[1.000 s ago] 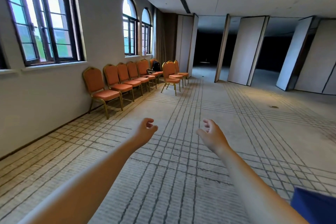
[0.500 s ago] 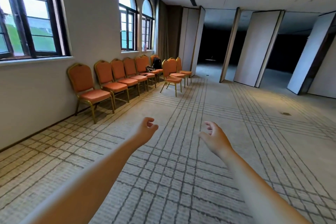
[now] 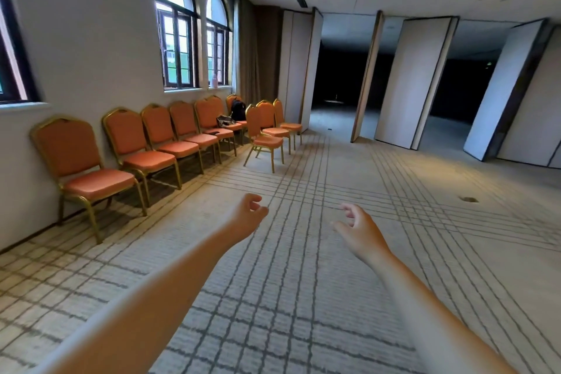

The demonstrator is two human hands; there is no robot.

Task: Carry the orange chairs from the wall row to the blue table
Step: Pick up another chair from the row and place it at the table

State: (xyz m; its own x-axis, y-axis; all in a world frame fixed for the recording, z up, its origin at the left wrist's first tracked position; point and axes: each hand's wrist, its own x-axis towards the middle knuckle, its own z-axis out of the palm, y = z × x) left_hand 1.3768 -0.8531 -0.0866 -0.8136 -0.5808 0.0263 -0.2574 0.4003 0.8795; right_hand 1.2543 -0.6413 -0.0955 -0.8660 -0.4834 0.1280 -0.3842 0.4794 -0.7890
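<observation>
At frame left, the orange padded chairs [image 3: 91,167] have smooth, faintly sheened upholstery on glossy gold metal frames; the beige grid-lined carpet [image 3: 303,297] looks matt and ribbed.

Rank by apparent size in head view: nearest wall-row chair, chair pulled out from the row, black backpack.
1. Nearest wall-row chair: largest.
2. Pulled-out chair.
3. Black backpack: smallest.
The chairs look the same type, so nearness to the camera likely explains their gap.

No text, label or number can be read. A small green sign [image 3: 488,63], far beyond the right hand [image 3: 361,232], is too small to make out.
</observation>
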